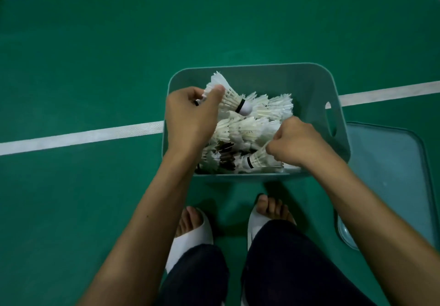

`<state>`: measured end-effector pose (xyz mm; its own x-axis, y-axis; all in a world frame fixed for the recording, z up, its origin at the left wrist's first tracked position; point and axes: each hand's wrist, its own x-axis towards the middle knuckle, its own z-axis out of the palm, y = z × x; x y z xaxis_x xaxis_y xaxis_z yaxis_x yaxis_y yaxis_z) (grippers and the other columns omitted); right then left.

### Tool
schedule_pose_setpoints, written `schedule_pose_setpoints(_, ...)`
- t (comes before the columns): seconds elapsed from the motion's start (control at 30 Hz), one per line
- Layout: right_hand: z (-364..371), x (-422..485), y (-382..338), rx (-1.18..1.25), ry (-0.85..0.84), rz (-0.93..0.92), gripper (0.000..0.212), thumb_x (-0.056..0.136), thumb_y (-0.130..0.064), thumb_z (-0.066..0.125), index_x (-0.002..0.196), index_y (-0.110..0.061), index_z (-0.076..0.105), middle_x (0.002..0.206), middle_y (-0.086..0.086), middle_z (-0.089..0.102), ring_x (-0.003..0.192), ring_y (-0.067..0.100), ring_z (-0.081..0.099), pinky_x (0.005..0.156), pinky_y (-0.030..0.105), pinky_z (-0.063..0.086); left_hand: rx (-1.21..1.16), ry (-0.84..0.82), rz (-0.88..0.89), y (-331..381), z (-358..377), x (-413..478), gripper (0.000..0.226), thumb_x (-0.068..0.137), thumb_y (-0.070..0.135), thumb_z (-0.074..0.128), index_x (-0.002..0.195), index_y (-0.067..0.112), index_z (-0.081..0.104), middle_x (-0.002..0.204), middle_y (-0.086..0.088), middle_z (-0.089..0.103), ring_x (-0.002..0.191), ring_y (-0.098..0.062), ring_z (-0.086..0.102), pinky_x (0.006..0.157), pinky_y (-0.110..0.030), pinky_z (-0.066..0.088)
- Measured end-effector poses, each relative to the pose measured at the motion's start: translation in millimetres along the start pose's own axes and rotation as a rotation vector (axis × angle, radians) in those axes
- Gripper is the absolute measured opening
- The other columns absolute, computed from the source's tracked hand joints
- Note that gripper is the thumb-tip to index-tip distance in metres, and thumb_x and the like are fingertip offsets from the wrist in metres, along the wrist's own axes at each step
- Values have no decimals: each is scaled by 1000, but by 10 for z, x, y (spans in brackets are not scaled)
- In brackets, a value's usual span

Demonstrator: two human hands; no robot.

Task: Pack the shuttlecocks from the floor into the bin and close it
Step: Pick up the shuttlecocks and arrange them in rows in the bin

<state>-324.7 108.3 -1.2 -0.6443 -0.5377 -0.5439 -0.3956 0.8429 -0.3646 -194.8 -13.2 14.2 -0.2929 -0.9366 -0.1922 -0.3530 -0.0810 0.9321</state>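
Observation:
A teal plastic bin (266,77) stands open on the green court floor, holding a heap of white feather shuttlecocks (247,131). My left hand (190,120) hovers over the bin's left side and grips a shuttlecock (232,96) by its feathers, cork pointing right; a second one seems tucked in the same fist. My right hand (295,140) is over the bin's near right part, its curled fingers pinching the feathers of another shuttlecock (258,160) that lies on the heap. The bin's flat teal lid (390,177) lies on the floor just right of the bin.
White court lines (81,136) cross the green floor behind and beside the bin. My feet in white slides (188,236) stand just in front of the bin, with dark trousers below.

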Motion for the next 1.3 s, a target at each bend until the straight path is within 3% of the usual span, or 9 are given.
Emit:
schedule_pose_setpoints(0.17,131,14,-111,44,-24,-31,4,75,-16,61,76,-12,61,78,8,62,75,29,62,60,28,41,-23,0,-73,-95,39,-72,36,79,47,76,60,18,65,67,-16,67,68,-33,69,80,-59,61)
schedule_pose_setpoints(0.33,237,148,-182,158,-93,-12,11,78,-22,63,84,-13,61,87,7,67,87,29,66,71,34,50,-158,-57,-120,-147,111,-41,32,94,31,74,75,9,61,74,-11,57,74,-23,62,82,-47,64)
schedule_pose_setpoints(0.47,336,248,-304,279,-150,-9,29,70,-17,59,97,-11,68,82,8,72,78,28,71,69,39,57,-194,-43,-173,-259,149,6,33,92,30,77,76,8,59,77,-11,53,75,-20,57,74,-37,65)
schedule_pose_setpoints(0.53,387,286,-348,318,-192,2,27,75,-14,57,100,-12,64,84,9,74,75,27,73,63,39,58,-206,-41,-194,-296,141,44,34,90,31,79,75,7,59,76,-10,52,74,-19,56,69,-31,63)
schedule_pose_setpoints(0.67,396,353,-346,344,-245,88,6,89,-6,55,92,-7,60,72,12,68,55,24,62,45,22,35,-262,-49,-228,-304,115,81,33,91,35,78,82,7,63,72,-7,50,70,-14,54,66,-28,61)
schedule_pose_setpoints(0.77,337,315,-309,399,-280,130,15,94,-4,54,79,-9,56,56,8,58,36,15,49,41,15,26,-302,-49,-259,-340,94,87,41,91,35,77,87,-5,67,73,-4,60,69,-11,59,70,-31,63)
schedule_pose_setpoints(0.93,362,230,-278,431,-320,165,20,98,-4,50,79,-8,54,51,6,51,28,10,43,35,14,25,-325,-34,-291,-384,18,90,52,91,33,76,109,-15,66,90,-11,70,81,-18,66,68,-29,62)
schedule_pose_setpoints(1.1,414,288,-333,373,-315,136,11,96,0,48,88,-5,54,59,11,58,34,13,52,36,16,29,-308,-22,-317,-409,37,91,51,91,33,76,110,-14,67,97,-18,77,80,-16,69,67,-29,60)
schedule_pose_setpoints(1.3,382,261,-278,495,-407,159,6,98,-4,55,98,2,57,59,13,67,41,20,65,34,18,41,-245,-70,-277,-408,76,65,43,92,36,75,101,-7,73,79,-2,73,73,-9,68,71,-34,61)
